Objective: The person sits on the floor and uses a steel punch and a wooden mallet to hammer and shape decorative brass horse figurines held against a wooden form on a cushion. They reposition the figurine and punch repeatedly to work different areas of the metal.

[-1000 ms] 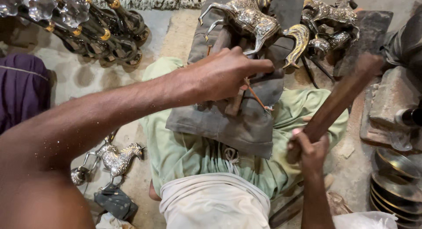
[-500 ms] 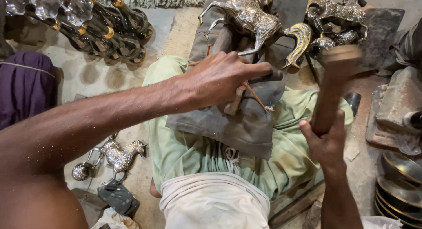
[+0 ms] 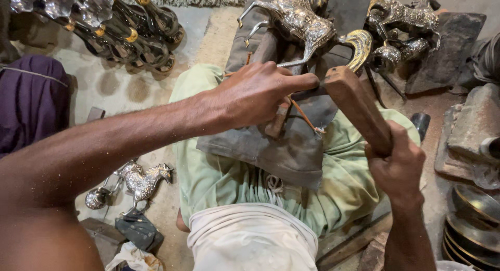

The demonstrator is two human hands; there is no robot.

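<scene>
Bare sandy floor (image 3: 109, 86) lay open at nine o'clock of the left hand (image 3: 250, 94), between the dark bottles (image 3: 130, 36) at eleven and the small metal horse (image 3: 143, 180) at seven. At twelve, the large silver horse (image 3: 299, 16) blocked the way. The wooden mallet (image 3: 357, 107) in the right hand (image 3: 398, 164) closed off three o'clock, with stone slabs (image 3: 469, 130) crowding beyond it.
</scene>
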